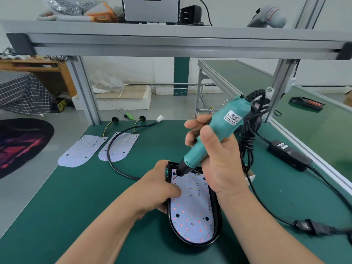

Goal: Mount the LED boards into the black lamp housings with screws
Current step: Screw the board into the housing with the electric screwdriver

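While the right hand point(219, 159) wraps its fingers point(194, 124) round the teal screwdriver point(226, 124), bit down at the far-left corner of the LED board point(192, 210) (seated inside the black housing point(218, 225) on the green tabletop point(85, 197)), the left hand point(162, 185) clasps the housing's left wall, thumb on the board.

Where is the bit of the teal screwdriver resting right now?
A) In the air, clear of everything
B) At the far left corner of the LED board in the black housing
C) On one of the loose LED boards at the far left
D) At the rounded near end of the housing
B: the right hand holds the teal screwdriver with its bit down at the far left corner of the LED board seated in the black housing, which the left hand grips.
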The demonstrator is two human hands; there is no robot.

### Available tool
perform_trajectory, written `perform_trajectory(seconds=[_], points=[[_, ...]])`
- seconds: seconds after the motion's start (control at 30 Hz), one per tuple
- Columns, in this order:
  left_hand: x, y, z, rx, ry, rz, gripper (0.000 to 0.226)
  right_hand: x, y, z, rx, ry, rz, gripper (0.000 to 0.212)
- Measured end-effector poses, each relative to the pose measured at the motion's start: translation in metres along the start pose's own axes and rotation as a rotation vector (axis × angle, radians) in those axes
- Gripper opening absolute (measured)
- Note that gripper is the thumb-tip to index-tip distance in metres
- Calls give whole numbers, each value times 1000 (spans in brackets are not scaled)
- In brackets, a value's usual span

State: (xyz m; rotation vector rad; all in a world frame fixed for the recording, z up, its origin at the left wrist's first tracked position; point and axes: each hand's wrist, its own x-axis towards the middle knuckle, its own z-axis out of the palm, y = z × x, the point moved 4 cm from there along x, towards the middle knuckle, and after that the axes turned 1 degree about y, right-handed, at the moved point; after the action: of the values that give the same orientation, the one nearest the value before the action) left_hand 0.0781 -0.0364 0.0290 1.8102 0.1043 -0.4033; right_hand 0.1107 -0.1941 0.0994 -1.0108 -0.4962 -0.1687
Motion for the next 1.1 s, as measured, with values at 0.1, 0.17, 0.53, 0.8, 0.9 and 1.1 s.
perform_trajectory(seconds=[0.1,0.17,0.53,0.8,0.9,1.1], points=[[0,0,1,-13,-14,8,54,-3,-9,6,-82,-33,-50,45],[0,-1,1,-16,-25,6,55,-2,-18,9,-87,-41,-81,46],[3,-7,-4,-39,-49,2,52,18,-45,-108,-527,267,261,28],[1,-2,-5,-8,-7,7,39,13,-46,-185,-1277,210,486,17],[1,1,-13,9,86,6,42,17,-42,-186,-1582,155,486,28],[9,-3,-70,367,704,148,30,19,-33,-183,-1661,50,538,32]])
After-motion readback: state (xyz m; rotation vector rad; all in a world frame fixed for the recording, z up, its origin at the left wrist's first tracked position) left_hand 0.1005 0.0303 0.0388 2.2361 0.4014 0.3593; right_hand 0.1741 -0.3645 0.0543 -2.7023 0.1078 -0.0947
